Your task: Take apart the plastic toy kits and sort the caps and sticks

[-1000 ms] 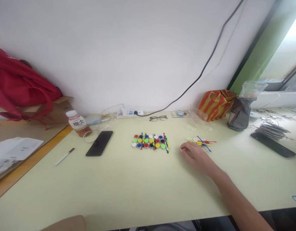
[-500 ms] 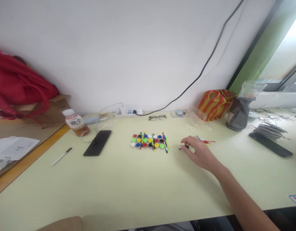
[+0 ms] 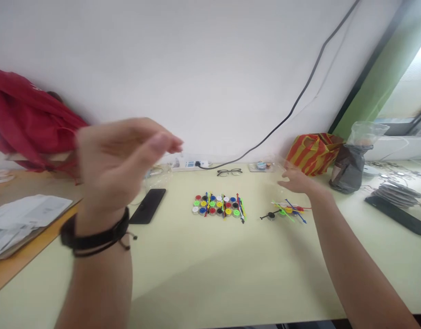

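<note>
My left hand [image 3: 118,160] is raised at the left, blurred, with fingers curled in and the thumb against them; nothing shows in it. A black bracelet [image 3: 97,235] is around that wrist. My right hand [image 3: 296,179] reaches over the clear plastic bag [image 3: 282,161] at the back, thumb and finger apart; whether it touches the bag I cannot tell. Below that hand lie several arrow spinners: a black one [image 3: 271,215], a green one [image 3: 282,213] and others in yellow, red and blue. Left of them, more coloured arrow spinners [image 3: 219,204] stand packed in rows.
Eyeglasses [image 3: 229,172] and a power strip [image 3: 197,165] lie by the wall. A black phone [image 3: 149,206] is left of the rows. On the right are a striped bag [image 3: 311,153], a grey bag [image 3: 349,167], another phone [image 3: 398,214] and a disc stack [image 3: 398,195].
My right hand has left the black spinner and moved back towards the plastic bag. My left hand has come into view at the left. The whole view has shifted slightly.
</note>
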A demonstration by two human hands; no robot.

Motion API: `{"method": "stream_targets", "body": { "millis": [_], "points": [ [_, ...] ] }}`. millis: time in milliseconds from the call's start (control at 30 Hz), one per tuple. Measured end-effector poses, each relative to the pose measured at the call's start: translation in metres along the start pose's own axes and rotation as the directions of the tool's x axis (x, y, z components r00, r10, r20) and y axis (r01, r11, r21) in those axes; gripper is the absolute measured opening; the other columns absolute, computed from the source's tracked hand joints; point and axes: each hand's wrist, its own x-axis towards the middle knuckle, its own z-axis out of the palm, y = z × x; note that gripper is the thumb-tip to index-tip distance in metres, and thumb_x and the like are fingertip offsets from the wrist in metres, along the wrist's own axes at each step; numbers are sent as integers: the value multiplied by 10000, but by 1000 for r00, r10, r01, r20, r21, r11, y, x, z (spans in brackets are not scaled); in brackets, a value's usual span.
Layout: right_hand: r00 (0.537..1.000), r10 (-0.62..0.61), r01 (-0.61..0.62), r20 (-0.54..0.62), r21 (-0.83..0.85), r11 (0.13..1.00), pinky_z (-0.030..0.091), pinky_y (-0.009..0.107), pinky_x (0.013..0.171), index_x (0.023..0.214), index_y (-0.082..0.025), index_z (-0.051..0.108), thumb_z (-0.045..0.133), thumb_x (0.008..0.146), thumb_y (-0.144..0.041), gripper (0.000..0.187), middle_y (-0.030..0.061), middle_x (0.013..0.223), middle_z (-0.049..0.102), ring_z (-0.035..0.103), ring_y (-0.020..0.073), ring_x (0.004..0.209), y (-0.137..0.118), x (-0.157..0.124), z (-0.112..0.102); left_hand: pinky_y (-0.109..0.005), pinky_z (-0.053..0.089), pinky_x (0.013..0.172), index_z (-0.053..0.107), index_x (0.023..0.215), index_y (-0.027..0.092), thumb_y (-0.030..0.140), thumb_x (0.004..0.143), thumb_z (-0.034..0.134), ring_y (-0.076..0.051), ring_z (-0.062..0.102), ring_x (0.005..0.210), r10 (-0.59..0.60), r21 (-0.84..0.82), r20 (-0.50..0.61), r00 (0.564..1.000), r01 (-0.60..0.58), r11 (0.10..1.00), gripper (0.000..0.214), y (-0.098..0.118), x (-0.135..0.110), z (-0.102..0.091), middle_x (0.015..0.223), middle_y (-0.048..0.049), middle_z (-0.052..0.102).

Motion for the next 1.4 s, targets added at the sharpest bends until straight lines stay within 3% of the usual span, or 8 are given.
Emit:
{"method": "stream_targets", "body": {
  "millis": [233, 400, 500, 633, 833, 1000, 1167, 1400],
  "points": [
    [916, 30, 152, -400, 416, 897, 563, 397, 870, 955, -218, 743, 633, 865, -334, 183, 79, 976, 765, 717, 254, 918, -32, -3, -62, -299, 546, 758, 779, 992, 216, 474, 935, 705, -183, 698, 848, -194, 224, 323, 926, 125, 966, 275, -52, 4, 40, 973, -41, 778],
    [920, -181, 390, -348, 854, 343, 570, 362, 800, 925, -216, 694, 791, 777, -355, 225, 35, 900, 703, 692, 202, 826, -95, -19, -63, -356, 558, 915, 557, 1430, 289, 547, 869, 756, -235, 677, 1113, -311, 168, 423, 851, 263, 950, 649, -92, -11, 60, 1310, -93, 687],
    [929, -165, 352, -330, 928, 124, 560, 340, 803, 893, -227, 665, 802, 768, -338, 217, 13, 895, 667, 666, 176, 832, -129, -23, -43, -402, 551, 953, 509, 1467, 275, 579, 875, 734, -267, 668, 1161, -412, 146, 544, 731, 401, 905, 703, -116, -25, 72, 1388, -127, 645],
    [939, 64, 342, -338, 938, -51, 554, 345, 824, 862, -240, 611, 779, 766, -359, 227, -1, 879, 617, 629, 161, 817, -161, -22, -10, -385, 567, 893, 621, 1359, 222, 582, 889, 715, -283, 707, 1099, -405, 105, 811, 422, 576, 811, 599, -137, -46, 86, 1231, -135, 737],
    [934, 186, 307, -303, 952, 11, 580, 407, 926, 1005, -258, 569, 709, 834, -461, 300, 31, 989, 603, 661, 197, 907, -182, -24, 19, -296, 536, 723, 786, 939, 154, 564, 875, 734, -207, 705, 807, -349, 67, 872, 343, 623, 779, 418, -149, -65, 101, 913, -95, 785],
    [989, 71, 132, -133, 991, 17, 610, 377, 876, 1385, -337, 408, 768, 822, -535, 697, 32, 1157, 618, 698, 192, 949, -175, -29, 18, -270, 505, 643, 803, 1020, 149, 594, 902, 689, -193, 668, 776, -444, 103, 807, 390, 647, 756, 475, -162, -59, 88, 936, -116, 785],
    [875, -441, -95, 199, 964, 246, 586, 331, 780, 988, -187, 697, 808, 800, -562, 434, 70, 908, 735, 708, 189, 803, -161, -28, 18, -273, 510, 687, 751, 1173, 163, 606, 932, 646, -164, 611, 775, -500, 84, 739, 451, 675, 733, 516, -170, -52, 70, 963, -100, 750],
    [856, -480, -30, 189, 947, 320, 537, 297, 734, 866, -177, 740, 754, 849, -587, 411, 69, 856, 755, 662, 153, 746, -155, -25, 11, -256, 476, 612, 652, 1365, 196, 615, 915, 661, -152, 583, 741, -505, 85, 761, 407, 709, 700, 615, -171, -56, 71, 847, -27, 635]
  ]
}}
